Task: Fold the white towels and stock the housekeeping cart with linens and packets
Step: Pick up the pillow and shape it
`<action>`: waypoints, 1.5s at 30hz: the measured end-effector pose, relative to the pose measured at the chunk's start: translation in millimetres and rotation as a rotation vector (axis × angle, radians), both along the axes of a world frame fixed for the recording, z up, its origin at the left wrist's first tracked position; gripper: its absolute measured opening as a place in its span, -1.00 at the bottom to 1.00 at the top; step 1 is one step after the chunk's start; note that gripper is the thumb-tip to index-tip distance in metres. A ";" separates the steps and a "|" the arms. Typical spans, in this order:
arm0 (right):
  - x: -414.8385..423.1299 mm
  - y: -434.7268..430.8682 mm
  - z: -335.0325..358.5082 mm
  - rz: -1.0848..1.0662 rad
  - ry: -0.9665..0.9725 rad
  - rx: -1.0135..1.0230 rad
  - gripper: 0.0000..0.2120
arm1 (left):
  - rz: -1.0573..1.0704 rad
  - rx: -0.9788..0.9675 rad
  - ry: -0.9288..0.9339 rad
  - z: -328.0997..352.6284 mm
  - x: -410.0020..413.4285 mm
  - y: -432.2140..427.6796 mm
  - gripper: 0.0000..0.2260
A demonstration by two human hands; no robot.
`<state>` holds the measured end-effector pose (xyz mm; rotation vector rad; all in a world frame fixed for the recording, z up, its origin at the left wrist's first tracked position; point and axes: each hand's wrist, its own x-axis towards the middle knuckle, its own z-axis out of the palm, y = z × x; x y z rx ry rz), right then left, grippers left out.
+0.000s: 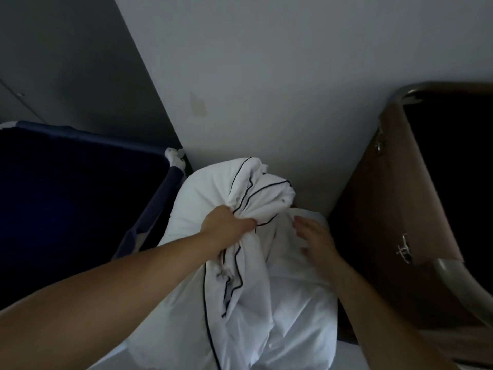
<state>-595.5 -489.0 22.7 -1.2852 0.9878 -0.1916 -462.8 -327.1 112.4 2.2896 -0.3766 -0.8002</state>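
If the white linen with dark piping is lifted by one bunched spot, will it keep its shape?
Probably not: the white linen bunches into creases where the left hand grips it and hangs below in loose folds, so it is likely floppy. It seems light for its bulk, as one hand holds the gathered part up. The right hand touching it could steady it.

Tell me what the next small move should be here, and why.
Probably close the right hand on the white linen under it. The left hand already grips the bunched, dark-piped part, while the right's fingers are spread, holding nothing. The linen hangs crumpled between blue bin and brown cart; a second grip would let it be spread.
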 end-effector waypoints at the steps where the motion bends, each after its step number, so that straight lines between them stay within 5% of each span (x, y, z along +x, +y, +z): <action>1: -5.0 0.7 8.9 0.018 0.035 0.011 -0.82 | -0.031 -0.004 0.013 -0.9 -6.0 -6.7 -0.59; 5: -27.5 11.0 47.1 0.104 0.118 0.098 -0.61 | -0.141 -0.014 0.074 -3.3 -32.8 -31.2 -0.61; 8: -45.2 10.8 70.7 0.039 0.043 0.092 -0.67 | -0.195 -0.051 0.121 -6.6 -51.5 -46.2 -0.69; 12: -53.8 11.1 83.1 0.013 0.058 -0.236 -0.61 | -0.244 -0.010 0.188 -15.4 -69.9 -63.5 -0.81; 15: -48.5 16.9 84.7 0.042 0.244 -0.303 -0.30 | -0.231 -0.122 0.384 -21.4 -80.4 -67.2 -0.94; 21: -41.1 6.4 53.7 -0.115 0.312 0.004 -0.37 | -0.208 -0.231 0.543 -34.9 -84.2 -57.2 -0.83; 27: -31.3 9.4 40.3 -0.151 0.360 -0.084 -0.62 | -0.235 -0.240 0.582 -35.9 -82.4 -43.2 -0.84; 29: -31.3 4.6 39.0 -0.165 0.352 -0.115 -0.56 | -0.310 -0.243 0.476 -25.0 -70.2 -34.9 -0.85; 31: -33.3 -1.3 37.0 -0.170 0.390 -0.159 -0.52 | -0.550 -0.193 -0.024 -14.8 -43.7 -19.3 -0.86; 33: -36.5 -5.8 33.6 -0.183 0.422 -0.172 -0.52 | -0.828 -0.051 -0.623 -18.5 -13.4 1.4 -0.47; 34: -38.0 -5.9 31.6 -0.189 0.430 -0.169 -0.52 | -0.936 0.053 -0.748 -21.9 -3.3 11.7 -0.26; 39: -37.3 10.1 45.1 -0.121 0.537 -0.314 -0.51 | -1.079 0.259 -0.717 -66.3 3.9 20.2 -0.08; 43: -39.5 49.0 56.9 -0.081 0.564 -0.328 0.10 | -1.039 0.299 -0.787 -80.2 -10.6 5.3 -0.06; 45: -36.9 63.5 49.9 -0.064 0.737 -0.322 0.28 | -1.045 0.323 -0.814 -82.0 -24.4 -2.4 -0.05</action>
